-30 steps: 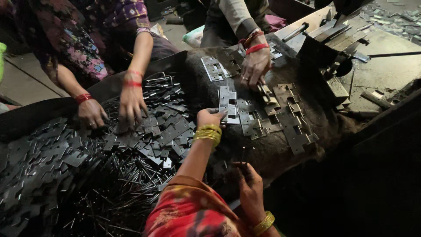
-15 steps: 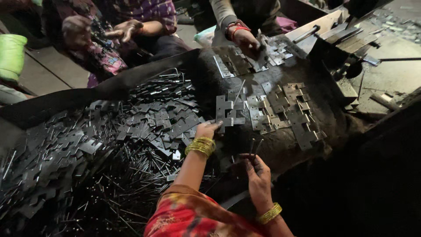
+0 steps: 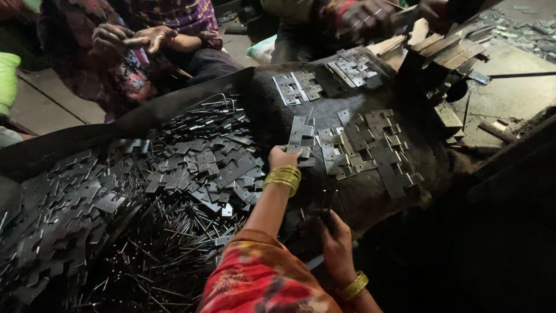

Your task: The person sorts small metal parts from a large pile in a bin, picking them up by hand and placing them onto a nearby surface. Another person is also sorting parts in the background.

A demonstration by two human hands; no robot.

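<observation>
Near frame centre the left hand (image 3: pixel 282 157) closes on a flat grey metal hinge plate (image 3: pixel 300 139) beside rows already laid out (image 3: pixel 370 148), the right hand (image 3: pixel 336 237) rests curled below, its grip unclear, while a large loose heap (image 3: pixel 174 185) remains at left.

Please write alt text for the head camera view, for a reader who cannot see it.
The person's left hand reaches onto flat grey metal hinge plates lying on a dark cloth-covered bench, while the right hand rests low near its edge. A big heap of loose plates and thin metal pins lies to the left; other people's hands work opposite.
</observation>
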